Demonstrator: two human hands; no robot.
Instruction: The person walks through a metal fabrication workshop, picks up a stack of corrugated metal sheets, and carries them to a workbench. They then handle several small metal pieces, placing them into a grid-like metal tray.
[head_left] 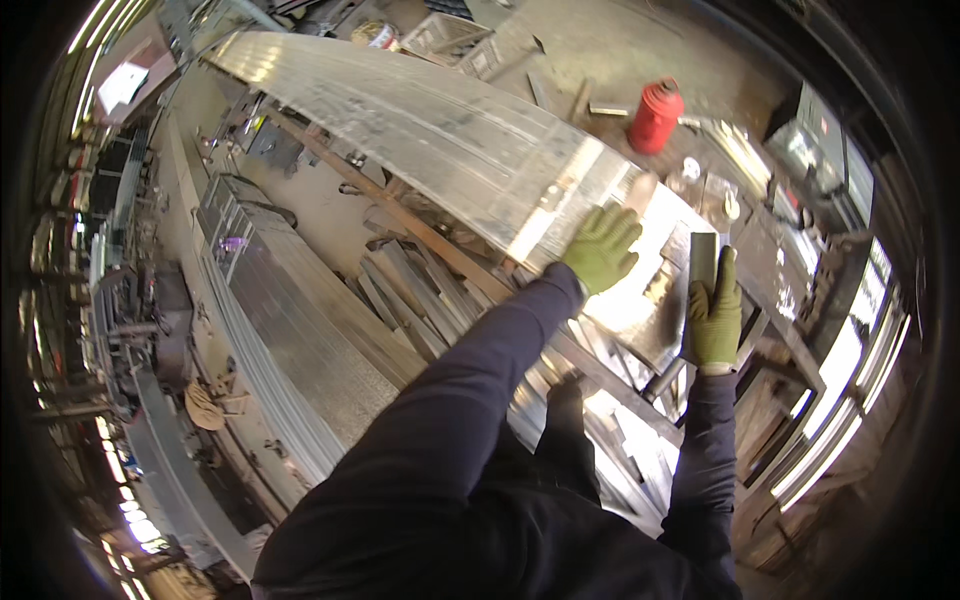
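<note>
Long flat grey metal profiles (430, 125) lie side by side along the bench, running from the far left toward me. My left hand (602, 250), in an olive-green glove, rests over the near end of this metal with its fingers spread. Bright glare washes out the surface just beside it. To the right, my right hand (715, 318) wears the same kind of glove and grips a short, flat-faced dark metal piece (704, 256). One finger stretches along the piece's right side; its lower end is hidden by the hand.
A red canister (656, 116) stands beyond the bench, near a grey plastic crate (452, 42). Under the bench, several metal offcuts (405, 290) are piled. More long metal sections (300, 340) lie on the left. A dark metal frame (785, 325) stands right of my right hand.
</note>
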